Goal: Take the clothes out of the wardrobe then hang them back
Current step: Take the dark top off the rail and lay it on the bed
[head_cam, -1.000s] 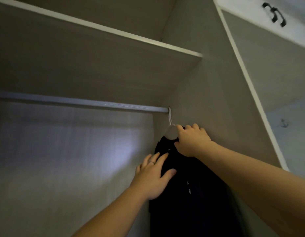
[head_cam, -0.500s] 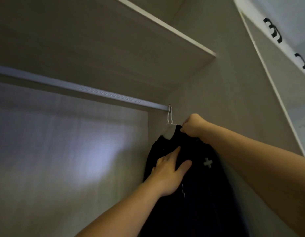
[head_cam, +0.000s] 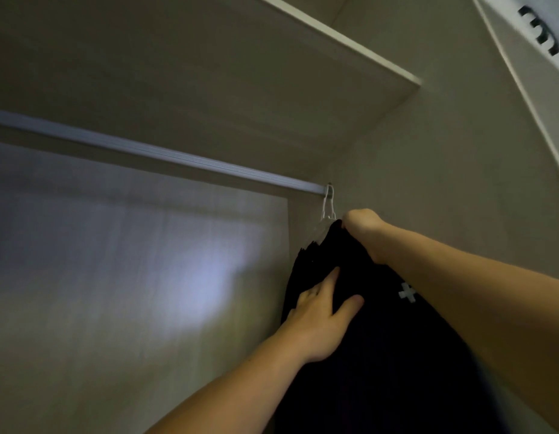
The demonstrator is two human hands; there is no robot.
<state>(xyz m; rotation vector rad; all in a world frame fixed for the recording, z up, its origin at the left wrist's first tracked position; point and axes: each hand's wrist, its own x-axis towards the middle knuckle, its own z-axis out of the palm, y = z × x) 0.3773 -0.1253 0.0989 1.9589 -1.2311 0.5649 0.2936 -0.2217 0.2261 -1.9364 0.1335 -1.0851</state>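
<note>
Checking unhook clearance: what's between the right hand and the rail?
Head view: only the white hanger hook, looped over the rail, just above the right hand gripping the black garment.

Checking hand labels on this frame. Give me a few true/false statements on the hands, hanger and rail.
1. The hanger hook sits over the rail. True.
2. The left hand grips the rail. False: it rests flat on the black garment, fingers straight.
3. The right hand is curled round the garment's top, beside the hook. True.
4. The garment hangs at the rail's left end. False: it hangs at the right end, by the side wall.
5. A white cross mark shows on the garment. True.
</note>
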